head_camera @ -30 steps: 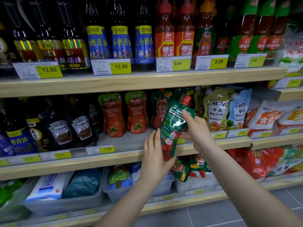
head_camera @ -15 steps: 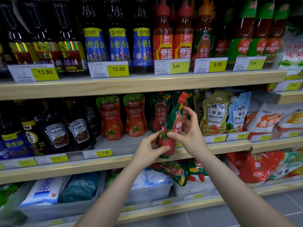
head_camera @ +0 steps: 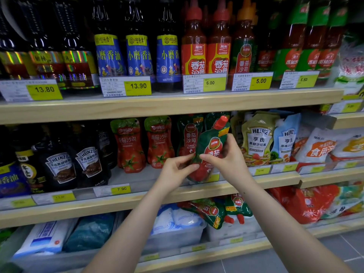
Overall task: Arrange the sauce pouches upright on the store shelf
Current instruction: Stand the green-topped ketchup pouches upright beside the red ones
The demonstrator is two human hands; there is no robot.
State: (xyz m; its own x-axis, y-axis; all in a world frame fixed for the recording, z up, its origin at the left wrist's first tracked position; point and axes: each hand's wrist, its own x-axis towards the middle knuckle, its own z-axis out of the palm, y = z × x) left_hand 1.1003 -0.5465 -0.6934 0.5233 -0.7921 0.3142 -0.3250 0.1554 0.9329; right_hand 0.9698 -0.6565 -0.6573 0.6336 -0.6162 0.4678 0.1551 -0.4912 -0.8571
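A green ketchup pouch (head_camera: 211, 142) with a red cap is upright, tilted slightly right, over the front of the middle shelf (head_camera: 126, 201). My right hand (head_camera: 230, 160) grips its right side. My left hand (head_camera: 177, 170) pinches its lower left edge. Another green ketchup pouch (head_camera: 188, 134) stands upright just behind it. Two red tomato pouches (head_camera: 130, 144) stand upright to the left. More green pouches (head_camera: 212, 211) lie flat on the shelf below.
Heinz black pouches (head_camera: 59, 166) stand at the left of the middle shelf, Heinz salad dressing pouches (head_camera: 258, 138) at the right. Bottles (head_camera: 137, 56) fill the top shelf. Plastic bins (head_camera: 177, 237) with white bags sit on the bottom shelf.
The pouch has turned from its back side to its front label and has come upright. It moved toward the shelf, and both hands shifted up with it.
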